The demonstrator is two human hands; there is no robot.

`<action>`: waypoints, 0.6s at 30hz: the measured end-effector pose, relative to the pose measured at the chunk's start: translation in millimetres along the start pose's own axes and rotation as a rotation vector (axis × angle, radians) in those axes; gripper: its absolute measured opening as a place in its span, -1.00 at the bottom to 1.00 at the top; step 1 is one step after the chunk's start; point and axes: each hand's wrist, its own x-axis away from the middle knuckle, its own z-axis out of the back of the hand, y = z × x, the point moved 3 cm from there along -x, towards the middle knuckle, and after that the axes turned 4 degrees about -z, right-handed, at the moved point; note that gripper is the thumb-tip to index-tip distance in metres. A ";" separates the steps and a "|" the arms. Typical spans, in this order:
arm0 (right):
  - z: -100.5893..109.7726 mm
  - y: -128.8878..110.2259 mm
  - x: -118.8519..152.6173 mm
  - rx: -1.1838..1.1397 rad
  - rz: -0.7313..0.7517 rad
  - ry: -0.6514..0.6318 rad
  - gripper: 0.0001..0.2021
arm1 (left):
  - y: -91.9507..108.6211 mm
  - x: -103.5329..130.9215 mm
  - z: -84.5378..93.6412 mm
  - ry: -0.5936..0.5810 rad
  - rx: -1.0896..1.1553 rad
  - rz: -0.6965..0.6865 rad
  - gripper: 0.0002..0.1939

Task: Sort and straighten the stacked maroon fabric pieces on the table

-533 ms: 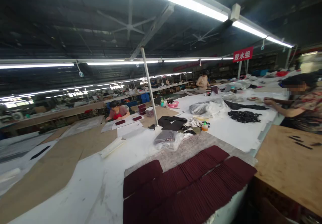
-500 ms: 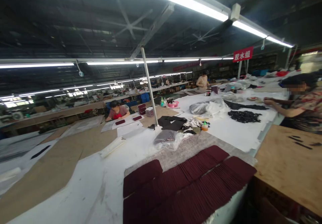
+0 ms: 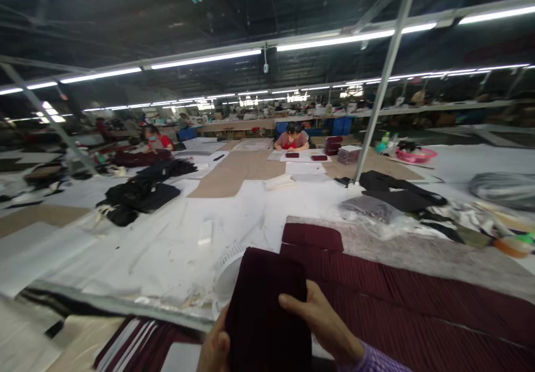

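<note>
Holding the dark maroon piece (image 3: 267, 308) beside the maroon rows (image 3: 393, 299) probably needs even pressure: the left hand (image 3: 216, 341) clasps one side, fingers partly hidden; the right hand (image 3: 324, 319) pinches the other, thumb on top.

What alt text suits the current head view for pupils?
A left hand and right hand hold a maroon rectangular bundle at a white table. Overlapping maroon panels lie in rows to the right; farther back, a co-worker bends forward.

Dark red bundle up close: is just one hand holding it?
No, the left hand and right hand both hold the dark red bundle.
</note>
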 end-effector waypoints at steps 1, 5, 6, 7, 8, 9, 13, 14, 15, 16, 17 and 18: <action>0.2 -1.1 1.7 0.029 -0.023 -0.027 -0.58 | 2.1 -1.5 -1.8 -0.004 0.083 0.017 -0.20; -3.5 2.7 4.6 0.199 -0.041 -0.045 -0.63 | 10.2 -4.7 -13.7 -0.014 0.205 0.143 -0.39; -4.5 4.1 4.2 0.257 -0.025 -0.030 -0.64 | 10.7 -4.4 -17.3 -0.022 0.191 0.190 -0.45; -4.9 5.0 3.4 0.299 -0.005 -0.009 -0.65 | 10.5 -3.9 -21.1 -0.037 0.186 0.231 -0.49; -4.8 5.6 2.4 0.321 0.012 0.015 -0.64 | 9.9 -3.4 -24.9 -0.055 0.194 0.257 -0.53; -4.1 5.9 1.3 0.319 0.020 0.035 -0.61 | 9.0 -3.2 -28.3 -0.068 0.209 0.261 -0.56; -2.4 11.7 -1.7 0.223 -0.009 0.015 -0.52 | 5.6 -4.5 -30.9 0.001 0.169 0.081 -0.58; -2.7 15.2 -1.3 0.247 -0.006 0.014 -0.54 | 4.6 -4.3 -29.0 0.041 0.130 0.030 -0.56; -3.2 18.9 -0.5 0.301 0.026 0.028 -0.58 | 3.5 -3.6 -26.8 0.073 0.095 -0.004 -0.54; -3.2 22.5 0.5 0.386 0.080 0.071 -0.64 | 1.8 -2.6 -24.9 0.091 0.083 -0.013 -0.53; -2.6 23.7 2.3 0.500 0.212 0.169 -0.71 | -0.1 -1.4 -23.4 0.090 0.106 -0.001 -0.52; -4.1 24.3 4.2 0.593 0.368 0.200 -0.76 | -2.0 0.1 -22.6 0.078 0.157 0.022 -0.53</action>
